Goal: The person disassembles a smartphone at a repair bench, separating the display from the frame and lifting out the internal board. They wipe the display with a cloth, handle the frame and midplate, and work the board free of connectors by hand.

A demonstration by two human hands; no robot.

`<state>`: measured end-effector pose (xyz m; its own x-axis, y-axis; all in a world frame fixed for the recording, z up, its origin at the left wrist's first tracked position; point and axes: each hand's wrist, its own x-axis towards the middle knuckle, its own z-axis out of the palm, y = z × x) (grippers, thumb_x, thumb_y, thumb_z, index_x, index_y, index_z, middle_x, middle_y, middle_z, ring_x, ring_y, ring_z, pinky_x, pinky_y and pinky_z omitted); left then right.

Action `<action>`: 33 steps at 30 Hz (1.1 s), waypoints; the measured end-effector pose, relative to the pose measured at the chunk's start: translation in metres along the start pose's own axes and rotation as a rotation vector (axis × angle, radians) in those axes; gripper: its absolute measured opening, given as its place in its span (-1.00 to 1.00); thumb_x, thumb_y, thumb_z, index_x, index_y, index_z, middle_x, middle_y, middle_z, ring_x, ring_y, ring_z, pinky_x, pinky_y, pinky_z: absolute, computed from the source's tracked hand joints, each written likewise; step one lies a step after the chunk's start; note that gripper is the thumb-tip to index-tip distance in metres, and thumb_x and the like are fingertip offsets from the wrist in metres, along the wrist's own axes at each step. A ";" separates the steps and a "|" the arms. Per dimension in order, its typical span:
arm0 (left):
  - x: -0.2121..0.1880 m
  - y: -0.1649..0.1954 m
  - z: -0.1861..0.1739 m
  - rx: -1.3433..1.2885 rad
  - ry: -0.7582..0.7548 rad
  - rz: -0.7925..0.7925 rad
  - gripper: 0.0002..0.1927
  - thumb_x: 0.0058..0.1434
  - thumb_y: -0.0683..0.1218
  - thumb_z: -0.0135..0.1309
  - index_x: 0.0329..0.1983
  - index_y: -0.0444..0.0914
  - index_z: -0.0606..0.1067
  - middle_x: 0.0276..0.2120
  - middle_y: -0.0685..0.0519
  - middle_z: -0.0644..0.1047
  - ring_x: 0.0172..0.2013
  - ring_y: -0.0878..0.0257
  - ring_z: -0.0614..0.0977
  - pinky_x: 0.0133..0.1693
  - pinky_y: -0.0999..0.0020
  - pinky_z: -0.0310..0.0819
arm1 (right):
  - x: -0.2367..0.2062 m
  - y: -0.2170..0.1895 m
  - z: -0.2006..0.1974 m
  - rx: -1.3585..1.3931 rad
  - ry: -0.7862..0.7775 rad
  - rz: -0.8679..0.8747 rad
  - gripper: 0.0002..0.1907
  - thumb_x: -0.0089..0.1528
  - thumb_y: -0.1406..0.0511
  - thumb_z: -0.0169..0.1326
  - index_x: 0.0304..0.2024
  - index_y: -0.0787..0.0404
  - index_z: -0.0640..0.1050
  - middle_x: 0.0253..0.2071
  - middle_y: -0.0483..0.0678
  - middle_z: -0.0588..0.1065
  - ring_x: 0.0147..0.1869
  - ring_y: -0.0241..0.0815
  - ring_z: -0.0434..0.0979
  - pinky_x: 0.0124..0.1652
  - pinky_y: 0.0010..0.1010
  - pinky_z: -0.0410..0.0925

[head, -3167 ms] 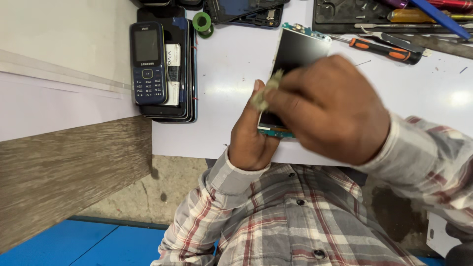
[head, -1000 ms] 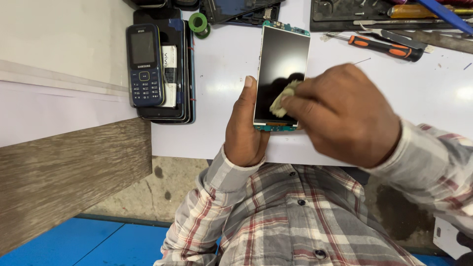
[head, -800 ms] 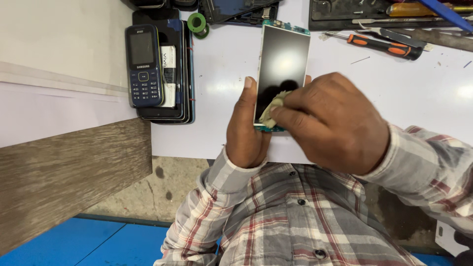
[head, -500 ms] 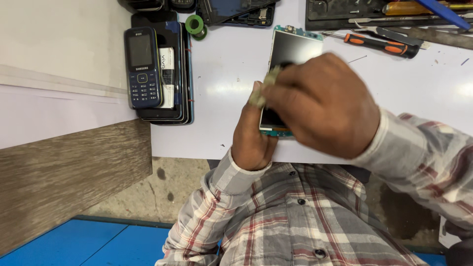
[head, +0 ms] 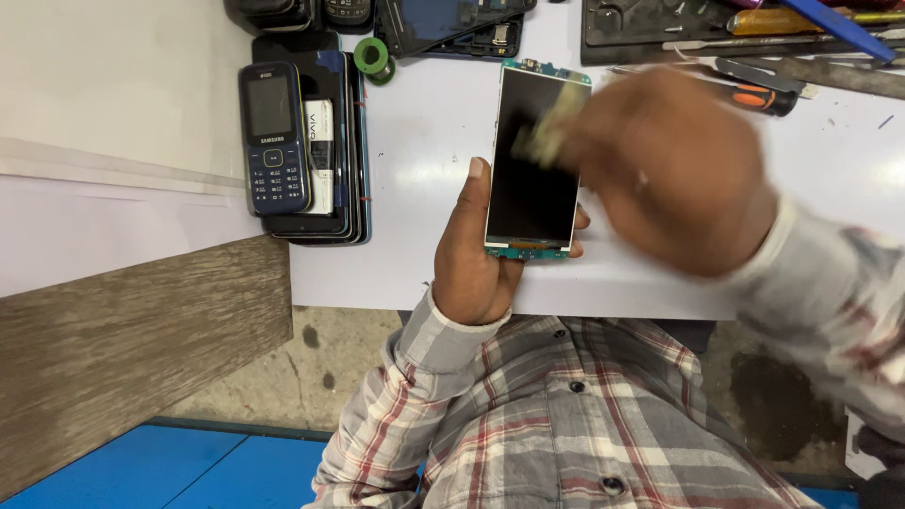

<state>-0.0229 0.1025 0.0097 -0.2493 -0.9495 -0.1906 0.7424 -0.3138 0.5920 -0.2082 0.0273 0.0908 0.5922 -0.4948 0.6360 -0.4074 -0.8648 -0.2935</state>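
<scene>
The left hand (head: pixel 476 254) holds a flat black phone screen panel with a thin green edge (head: pixel 534 160). It is held upright above the white bench (head: pixel 424 141), with the dark glass facing the person. The grip is closed around the bottom of the panel: the thumb lies along the left edge and fingertips peek out on the right edge. Held this way, most of the glass is left bare, so the other hand can get at it.

The right hand (head: pixel 674 170) is blurry. It is up by the top right corner of the panel. Its fingers are pinched shut on a small, pale, yellowish wad of cloth (head: pixel 547 132), and the wad is pressed on the glass. It looks like a wiping job, and the tight pinch would keep the wad from slipping.

On the left of the bench lies a small dark blue phone with push buttons (head: pixel 273 137). It sits on top of a stack of flat black phones (head: pixel 341 141), likely to keep them out of the way. Near it is a little green roll of tape (head: pixel 373 58). At the far edge, to the right, lies a screwdriver with an orange and black handle (head: pixel 759 94), close enough to reach. The person wears a checked shirt with red and grey lines (head: pixel 566 415).
</scene>
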 end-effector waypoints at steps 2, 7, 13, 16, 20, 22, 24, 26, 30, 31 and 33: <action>0.002 -0.005 -0.005 -0.119 0.023 -0.019 -0.40 0.66 0.23 -0.36 0.19 -0.38 0.43 -0.01 -0.16 0.57 -0.01 0.07 0.63 0.08 0.18 0.59 | -0.003 -0.021 0.008 0.053 -0.070 -0.120 -0.71 0.06 0.51 0.18 -0.14 0.33 0.61 -0.25 0.10 0.55 -0.29 0.00 0.54 -0.31 -0.17 0.40; -0.001 -0.014 -0.008 0.141 -0.064 0.198 -0.47 0.74 0.18 -0.30 0.16 -0.43 0.30 0.01 -0.18 0.51 0.06 0.06 0.57 0.23 0.15 0.47 | 0.003 -0.032 0.009 0.063 -0.118 -0.077 -0.72 0.18 0.46 0.22 -0.04 0.33 0.60 -0.15 0.09 0.55 -0.19 -0.01 0.55 -0.24 -0.20 0.41; -0.004 -0.013 0.008 -0.096 0.004 -0.059 -0.41 0.62 0.21 -0.39 0.30 -0.36 0.35 0.02 -0.16 0.54 -0.02 0.06 0.65 0.00 0.12 0.66 | 0.019 -0.012 0.000 -0.108 -0.015 -0.072 -0.75 0.18 0.47 0.29 -0.09 0.37 0.57 -0.22 0.13 0.49 -0.23 0.03 0.51 -0.28 -0.20 0.37; -0.006 -0.006 0.015 0.001 -0.092 -0.034 -0.32 0.67 0.26 -0.46 0.33 -0.42 0.32 0.02 -0.23 0.54 -0.05 0.05 0.65 -0.03 0.12 0.67 | 0.020 0.001 -0.006 -0.152 -0.005 0.000 -0.79 0.31 0.51 0.23 -0.02 0.36 0.54 -0.15 0.11 0.45 -0.13 0.03 0.51 -0.18 -0.23 0.37; -0.011 0.008 0.017 0.088 -0.091 0.001 -0.29 0.63 0.28 -0.48 0.44 -0.36 0.30 0.12 -0.21 0.53 -0.03 0.10 0.63 -0.04 0.17 0.64 | 0.018 0.012 -0.012 -0.271 -0.018 0.095 -0.84 0.38 0.55 0.28 -0.04 0.35 0.57 -0.16 0.06 0.48 -0.16 0.06 0.51 -0.21 -0.16 0.35; -0.009 0.011 0.014 0.059 -0.085 0.014 -0.29 0.62 0.28 -0.47 0.44 -0.36 0.32 0.13 -0.22 0.53 -0.02 0.09 0.63 -0.04 0.18 0.63 | 0.014 0.005 -0.015 -0.147 -0.022 0.179 -0.82 0.42 0.57 0.23 0.03 0.34 0.57 -0.11 0.11 0.47 -0.18 -0.01 0.51 -0.23 -0.21 0.36; -0.005 0.010 0.007 -0.019 -0.104 0.033 -0.30 0.63 0.27 -0.43 0.42 -0.38 0.34 0.17 -0.21 0.54 -0.04 0.09 0.63 -0.03 0.19 0.63 | 0.011 -0.006 -0.015 -0.046 -0.031 0.135 -0.78 0.32 0.56 0.23 0.00 0.32 0.57 -0.14 0.12 0.49 -0.21 -0.01 0.52 -0.25 -0.21 0.37; -0.001 0.003 0.000 -0.139 0.033 0.040 -0.38 0.64 0.19 -0.35 0.39 -0.40 0.32 0.17 -0.17 0.52 0.07 0.10 0.60 0.15 0.21 0.56 | 0.010 -0.021 -0.007 0.036 -0.038 -0.032 -0.71 0.09 0.52 0.26 -0.13 0.30 0.58 -0.25 0.09 0.52 -0.25 0.05 0.53 -0.30 -0.18 0.39; -0.004 -0.007 -0.016 -0.292 -0.061 0.068 -0.48 0.78 0.12 -0.27 0.23 -0.49 0.34 0.04 -0.17 0.51 0.03 0.06 0.57 0.17 0.22 0.50 | 0.006 -0.042 0.001 0.041 -0.147 -0.107 -0.68 0.06 0.48 0.27 -0.11 0.33 0.61 -0.25 0.08 0.55 -0.29 -0.02 0.53 -0.33 -0.22 0.37; -0.006 -0.008 -0.017 -0.293 -0.091 0.066 -0.48 0.79 0.12 -0.28 0.21 -0.50 0.34 0.01 -0.18 0.52 0.01 0.05 0.57 0.14 0.21 0.51 | 0.007 -0.038 0.001 0.025 -0.149 -0.099 -0.70 0.11 0.47 0.28 -0.09 0.33 0.61 -0.22 0.09 0.55 -0.28 -0.03 0.52 -0.30 -0.22 0.38; -0.008 -0.005 -0.015 -0.209 -0.081 0.028 -0.45 0.74 0.16 -0.32 0.27 -0.46 0.33 0.02 -0.19 0.53 -0.01 0.03 0.60 0.06 0.15 0.58 | 0.008 -0.030 0.001 -0.013 -0.127 -0.097 -0.74 0.15 0.46 0.30 -0.10 0.35 0.60 -0.20 0.10 0.54 -0.26 -0.02 0.53 -0.30 -0.23 0.38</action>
<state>-0.0155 0.1114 -0.0039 -0.2694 -0.9569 -0.1082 0.8604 -0.2896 0.4194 -0.1908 0.0492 0.1036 0.7116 -0.4169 0.5656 -0.3525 -0.9081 -0.2259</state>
